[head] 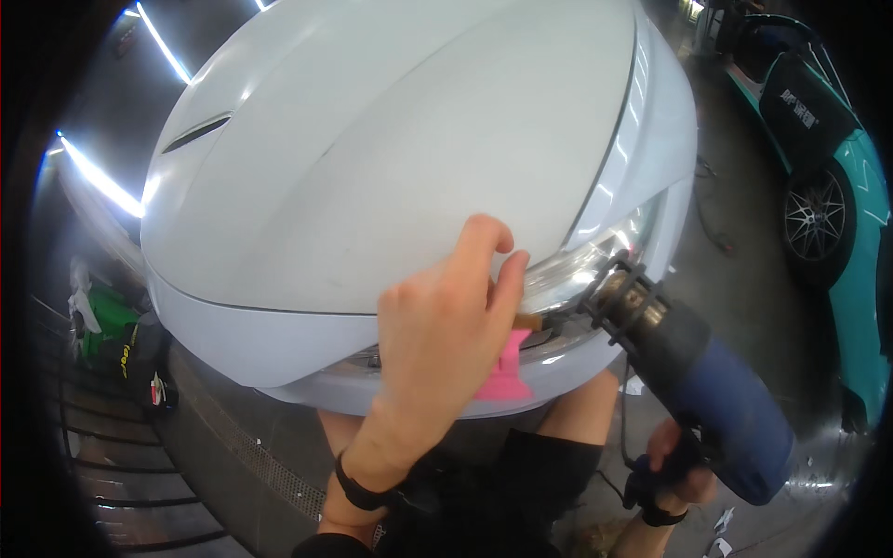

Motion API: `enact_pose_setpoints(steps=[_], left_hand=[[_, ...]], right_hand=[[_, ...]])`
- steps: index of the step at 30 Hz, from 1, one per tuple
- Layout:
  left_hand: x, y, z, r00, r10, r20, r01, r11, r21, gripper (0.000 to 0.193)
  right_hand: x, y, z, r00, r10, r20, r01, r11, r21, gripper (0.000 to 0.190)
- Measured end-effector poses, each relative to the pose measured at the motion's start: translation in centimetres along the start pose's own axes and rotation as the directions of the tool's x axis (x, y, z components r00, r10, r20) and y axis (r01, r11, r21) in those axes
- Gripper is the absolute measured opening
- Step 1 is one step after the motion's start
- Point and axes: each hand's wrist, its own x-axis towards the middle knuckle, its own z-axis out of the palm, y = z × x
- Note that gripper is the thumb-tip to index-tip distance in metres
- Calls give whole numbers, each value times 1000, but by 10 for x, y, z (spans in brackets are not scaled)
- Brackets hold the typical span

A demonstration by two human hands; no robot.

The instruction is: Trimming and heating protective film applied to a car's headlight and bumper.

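Note:
My right hand (687,471) grips the handle of a blue heat gun (729,397). The gun's nozzle, inside a black wire guard (624,296), points at the car's headlight (565,279). Over the front edge of a white car hood (418,174) is my left hand (443,314), its thumb and index finger bent with a gap between the tips. A pink plastic piece (509,373), perhaps a squeegee, shows beside the palm in front of the bumper (321,383); the hand hides whether it is held. A small brown piece (528,321) sits just above it.
A teal car (861,279) stands to the right. A cord (624,411) hangs by the heat gun. Paper scraps (722,533) lie on the floor. A floor grate (272,467), a green container (111,314) and a black bag (143,345) are at left.

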Motion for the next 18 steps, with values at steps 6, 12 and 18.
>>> enact_pose_setpoints(steps=[6,12,18], left_hand=[[30,0,-7,966,119,230,-144,985,94,26],[46,7,-4,905,160,395,-280,922,268,32],[51,9,-8,887,180,425,-309,916,257,30]], right_hand=[[3,-14,3,997,-7,-76,12,998,59,71],[27,2,-57,928,-311,207,319,948,-7,58],[14,23,-76,948,-242,-205,238,970,-45,50]])
